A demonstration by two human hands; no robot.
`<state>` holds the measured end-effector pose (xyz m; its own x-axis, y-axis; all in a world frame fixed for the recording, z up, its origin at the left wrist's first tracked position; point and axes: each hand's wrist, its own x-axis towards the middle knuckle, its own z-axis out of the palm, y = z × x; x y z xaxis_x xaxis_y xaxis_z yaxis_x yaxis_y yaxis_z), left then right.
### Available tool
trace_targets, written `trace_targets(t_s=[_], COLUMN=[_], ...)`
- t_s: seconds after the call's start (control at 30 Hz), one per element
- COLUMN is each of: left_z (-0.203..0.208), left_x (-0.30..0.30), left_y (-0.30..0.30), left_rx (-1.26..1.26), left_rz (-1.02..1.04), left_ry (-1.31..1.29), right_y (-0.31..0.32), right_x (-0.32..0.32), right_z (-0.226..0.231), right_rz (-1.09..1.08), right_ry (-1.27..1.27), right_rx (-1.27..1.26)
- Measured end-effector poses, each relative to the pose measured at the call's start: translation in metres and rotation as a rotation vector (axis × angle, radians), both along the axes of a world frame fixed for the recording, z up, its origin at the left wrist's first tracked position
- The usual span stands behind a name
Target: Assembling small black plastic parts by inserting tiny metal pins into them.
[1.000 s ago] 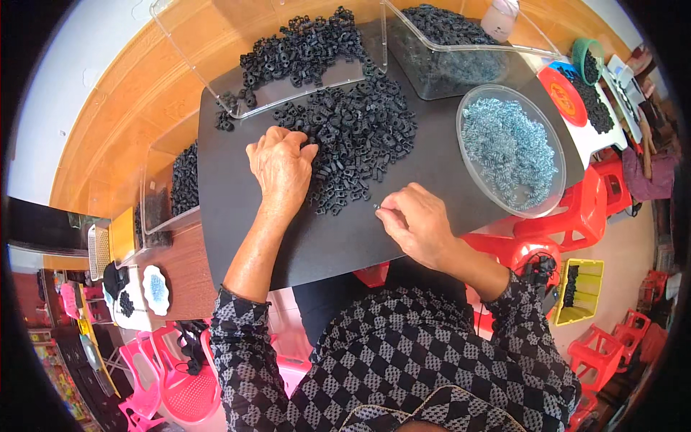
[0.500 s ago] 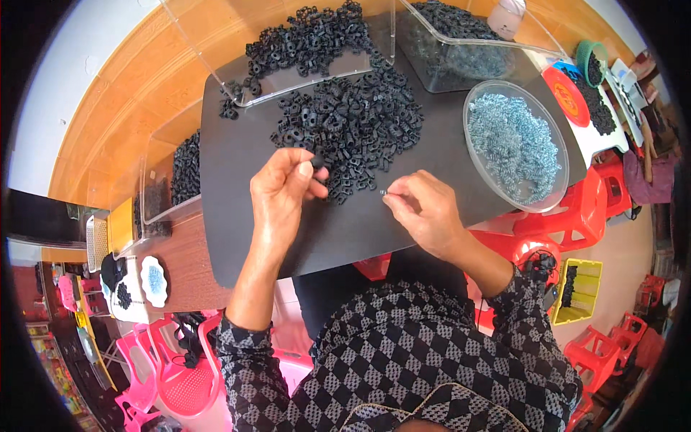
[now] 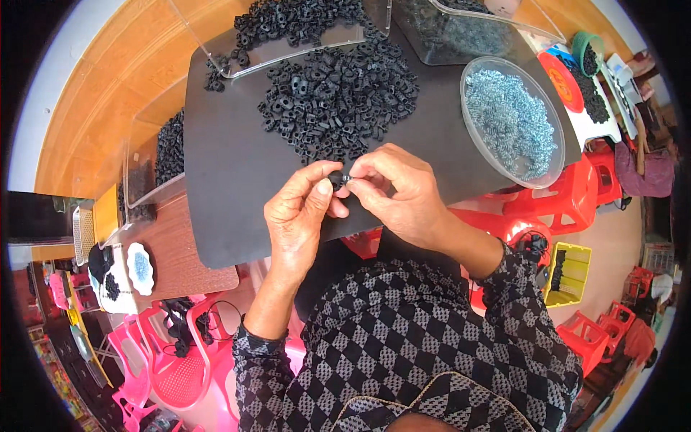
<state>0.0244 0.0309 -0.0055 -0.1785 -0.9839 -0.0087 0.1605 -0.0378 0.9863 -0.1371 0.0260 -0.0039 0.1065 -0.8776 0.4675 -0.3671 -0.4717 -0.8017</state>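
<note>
Between the thumb and fingers of my left hand point(image 3: 295, 212) is a small black plastic piece point(image 3: 335, 180), probably part of a cord lock. My right hand point(image 3: 403, 191) is closed in a pinch on a tiny metal spring point(image 3: 347, 179), which meets the black piece at its right side. Fingertips cover much of both parts. Just beyond my hands, a heap of black cord lock pieces point(image 3: 338, 101) lies on the dark tabletop point(image 3: 230, 180). To the right stands a round clear tub point(image 3: 469, 129) full of small bluish metal springs point(image 3: 515, 122).
Clear plastic bins point(image 3: 302, 54) with more black pieces stand at the back and left. A red round lid point(image 3: 561, 81) and a green basket point(image 3: 584, 54) sit far right. Red stools point(image 3: 554, 201), a yellow crate point(image 3: 568, 277) and pink chairs point(image 3: 176, 367) surround the table.
My right hand has moved left with the spring and brought it to the black piece. My left hand has shifted slightly right, and the view has tilted a little.
</note>
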Motion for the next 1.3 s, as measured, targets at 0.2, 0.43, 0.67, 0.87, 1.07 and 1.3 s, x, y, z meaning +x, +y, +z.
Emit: trace_targets(t_s=[0.2,0.43,0.67,0.87,1.07,1.3], left_z=[-0.006,-0.009,-0.012,-0.001,-0.002,-0.009], left_x=[-0.003,0.004,0.009,0.012,0.006,0.008], left_y=[0.008,0.006,0.004,0.004,0.01,0.013], left_rx=[-0.034,0.11,-0.17,0.152,0.205,0.127], left_rz=[0.013,0.016,0.148,0.098,0.153,0.194], left_ry=[0.005,0.089,-0.086,0.204,0.267,0.247], right_y=[-0.002,-0.002,0.004,0.006,0.008,0.01], right_x=[0.004,-0.008,-0.004,0.0,0.002,0.007], right_z=[0.002,0.003,0.004,0.0,0.001,-0.002], right_rz=[0.031,0.038,0.06,0.047,0.037,0.023], right_ry=[0.067,0.027,0.032,-0.008,0.04,0.085], right_rx=[-0.116,-0.051,0.019,-0.027,-0.074,-0.155])
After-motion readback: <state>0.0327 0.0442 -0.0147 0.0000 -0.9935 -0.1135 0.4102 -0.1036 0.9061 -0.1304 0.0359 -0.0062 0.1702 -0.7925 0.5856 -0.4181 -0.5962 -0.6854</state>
